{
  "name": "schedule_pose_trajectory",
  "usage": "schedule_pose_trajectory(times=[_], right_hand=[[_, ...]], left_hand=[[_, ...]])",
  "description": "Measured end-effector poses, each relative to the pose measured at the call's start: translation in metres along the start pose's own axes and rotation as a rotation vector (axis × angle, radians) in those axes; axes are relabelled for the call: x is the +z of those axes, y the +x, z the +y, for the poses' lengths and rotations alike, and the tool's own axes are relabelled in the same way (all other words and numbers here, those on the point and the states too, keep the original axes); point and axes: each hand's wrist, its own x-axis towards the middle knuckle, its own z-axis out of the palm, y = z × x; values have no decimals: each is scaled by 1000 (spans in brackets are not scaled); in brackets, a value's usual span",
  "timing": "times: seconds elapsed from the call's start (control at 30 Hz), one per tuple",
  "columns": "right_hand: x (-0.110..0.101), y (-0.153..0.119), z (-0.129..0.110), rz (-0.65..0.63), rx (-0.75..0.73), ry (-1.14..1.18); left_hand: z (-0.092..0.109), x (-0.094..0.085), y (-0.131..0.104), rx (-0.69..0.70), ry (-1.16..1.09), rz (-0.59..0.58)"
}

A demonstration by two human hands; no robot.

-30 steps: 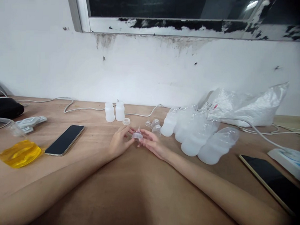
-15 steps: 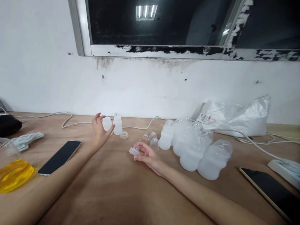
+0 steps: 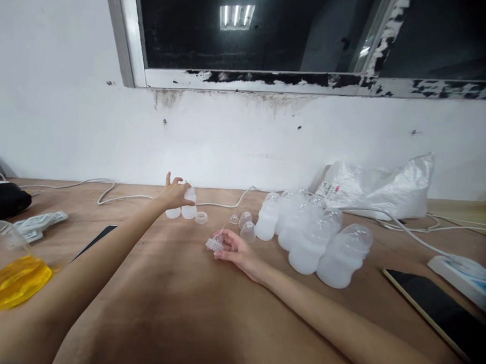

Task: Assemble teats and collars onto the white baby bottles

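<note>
- The wooden tabletop (image 3: 161, 307) carries everything and meets the white wall.
- A shiny plastic bag (image 3: 383, 188) lies at the back right.
- Milky bottles with clear domed tops (image 3: 306, 254) stand grouped in front of the bag.
- A black-faced device (image 3: 431, 308) lies flat at the right edge.
- The left hand (image 3: 176, 194) is at the two small bottles (image 3: 188, 211), near the wall; its thumb and fingers are parted about the upper part of the right-hand one, but whether they grip it I cannot tell.
- The right hand (image 3: 238, 252) has its fingers closed on a clear ringed piece with a thin tip (image 3: 215, 244), held tilted above the tabletop.
- Three clear domes (image 3: 248, 232) sit between the right hand and the wall.
- A loose clear ring (image 3: 201, 218) lies just beside the two small bottles.
</note>
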Motion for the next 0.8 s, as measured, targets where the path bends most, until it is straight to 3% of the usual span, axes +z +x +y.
schedule_pose_trajectory(times=[0.17, 0.27, 0.4, 0.47, 0.53, 0.6, 0.7, 0.8], right_hand=[[-1, 0, 0, 25, -28, 20], [1, -1, -2, 65, -53, 36], [4, -5, -6, 133, -82, 16], [4, -11, -8, 167, -92, 14], [3, -18, -9, 175, -93, 16], [0, -24, -10, 179, -91, 19], [-4, -29, -12, 222, -98, 72], [-6, -28, -12, 245, -94, 164]], left_hand=[[9, -13, -12, 28, -11, -5], [22, -30, -21, 44, -100, 67], [56, -54, -44, -10, -589, 197], [75, -57, -60, -90, -894, 189], [90, -53, -76, -138, -1065, 149], [99, -44, -89, -171, -1094, 161], [103, -29, -104, -191, -978, 175], [101, -18, -112, -132, -864, 116]])
